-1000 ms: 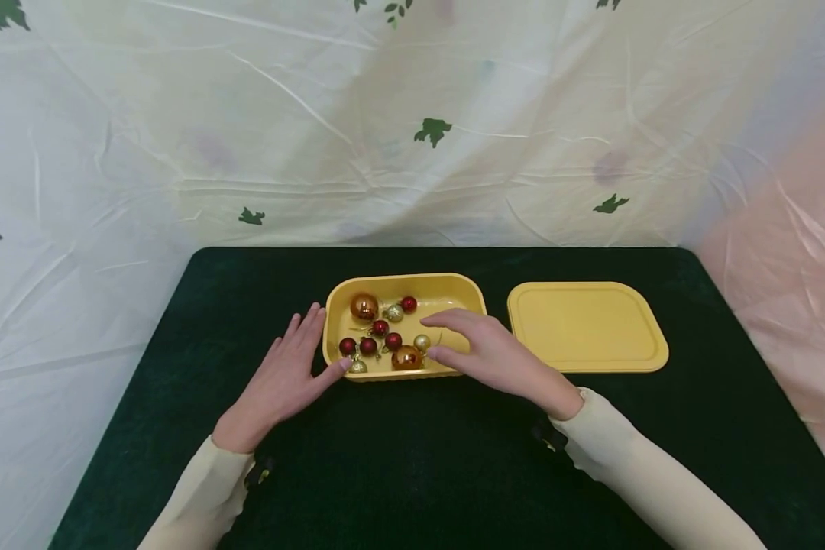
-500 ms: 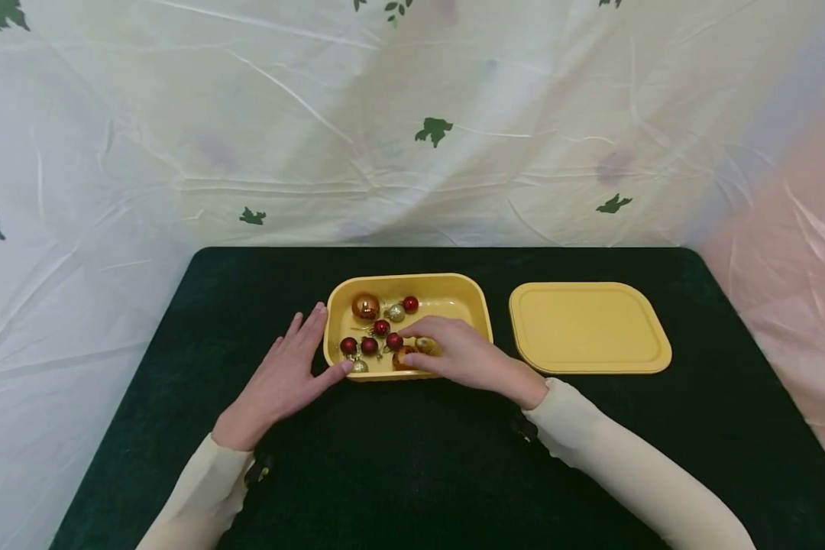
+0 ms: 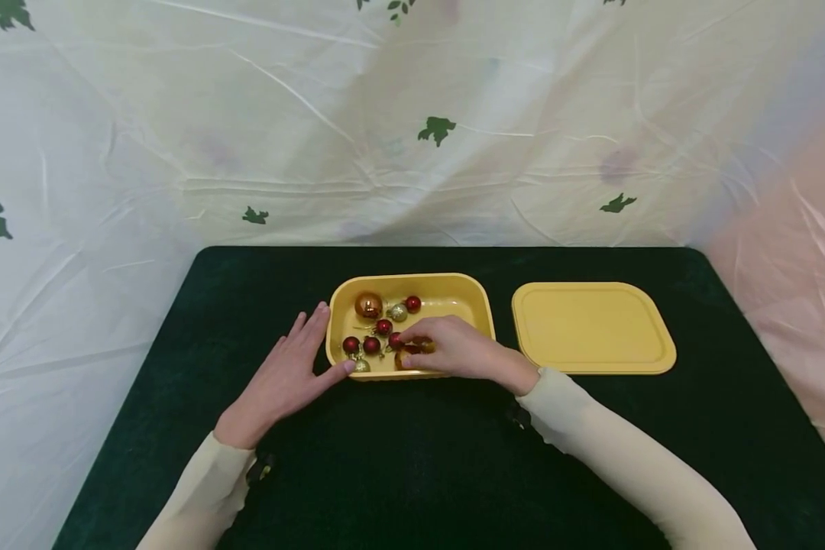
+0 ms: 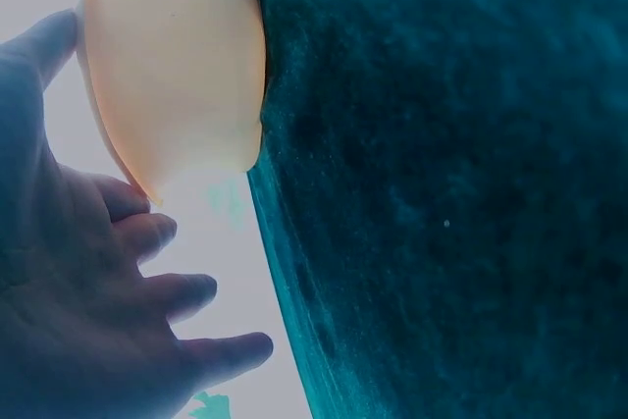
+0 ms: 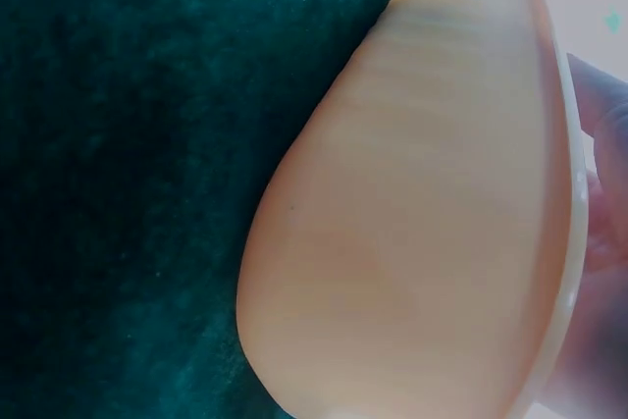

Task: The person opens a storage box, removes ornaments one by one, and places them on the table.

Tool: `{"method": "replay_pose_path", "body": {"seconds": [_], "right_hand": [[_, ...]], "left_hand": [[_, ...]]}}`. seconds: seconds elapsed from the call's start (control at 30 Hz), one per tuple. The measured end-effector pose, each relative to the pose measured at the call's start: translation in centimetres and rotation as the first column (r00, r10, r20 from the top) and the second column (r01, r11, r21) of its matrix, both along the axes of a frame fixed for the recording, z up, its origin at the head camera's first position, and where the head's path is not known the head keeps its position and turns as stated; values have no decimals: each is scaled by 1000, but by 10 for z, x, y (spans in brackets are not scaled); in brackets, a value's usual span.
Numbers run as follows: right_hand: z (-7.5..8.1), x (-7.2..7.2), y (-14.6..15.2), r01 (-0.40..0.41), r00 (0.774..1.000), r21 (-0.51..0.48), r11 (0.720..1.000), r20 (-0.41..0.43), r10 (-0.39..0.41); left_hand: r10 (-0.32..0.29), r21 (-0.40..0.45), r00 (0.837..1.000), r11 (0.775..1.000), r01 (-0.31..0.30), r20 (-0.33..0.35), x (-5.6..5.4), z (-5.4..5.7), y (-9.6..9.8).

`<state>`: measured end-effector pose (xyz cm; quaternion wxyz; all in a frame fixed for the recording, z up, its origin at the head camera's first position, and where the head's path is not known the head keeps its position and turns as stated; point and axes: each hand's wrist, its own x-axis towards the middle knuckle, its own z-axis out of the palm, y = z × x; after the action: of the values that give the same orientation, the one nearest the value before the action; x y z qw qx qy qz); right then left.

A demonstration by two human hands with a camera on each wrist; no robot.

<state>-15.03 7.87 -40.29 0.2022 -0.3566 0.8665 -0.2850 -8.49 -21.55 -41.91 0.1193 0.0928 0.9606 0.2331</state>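
A yellow box (image 3: 469, 289) stands on the dark green table, holding several small red, gold and copper Christmas baubles. My left hand (image 3: 283, 380) lies at the box's left end, fingers fairly straight along the outside and thumb at the front rim. In the left wrist view, the left hand (image 4: 98, 291) has its thumb and index finger at the box rim. My right hand (image 3: 457, 347) reaches over the front rim, its thumb and fingers curled round a large copper bauble (image 3: 400, 360), mostly hidden. A red bauble (image 3: 395, 341) sits right by its index fingertip. The box wall (image 5: 412, 193) fills much of the right wrist view.
A yellow lid (image 3: 594, 328) lies flat on the table to the right of the box. Another copper bauble (image 3: 368, 305) sits toward the back left inside the box. A pale curtain (image 3: 412, 183) with green leaf shapes hangs behind the table (image 3: 412, 458).
My right hand has moved left and down into the box, its fingers closing in round the copper bauble and covering the small gold one. The left hand keeps its place.
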Motion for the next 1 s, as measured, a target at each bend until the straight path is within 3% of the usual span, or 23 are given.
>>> {"method": "replay_pose_path", "body": {"seconds": [0.2,0.6,0.83,1.0], "right_hand": [[4,-6,-1,-52,998,53,997,-14,53],[3,-11,-4,-81,997,130,988,-7,82],[-1,-12,0,-81,997,86,993,12,80],[0,-12,6,-18,999,19,1000,29,17]], "left_hand": [[-2,-1,1000,1000,2,1,0,0,0],[-6,-5,1000,1000,6,6,-4,4,1],[-34,9,999,999,34,-30,-7,2,4],[-30,12,999,999,31,-34,-7,2,4]]}}
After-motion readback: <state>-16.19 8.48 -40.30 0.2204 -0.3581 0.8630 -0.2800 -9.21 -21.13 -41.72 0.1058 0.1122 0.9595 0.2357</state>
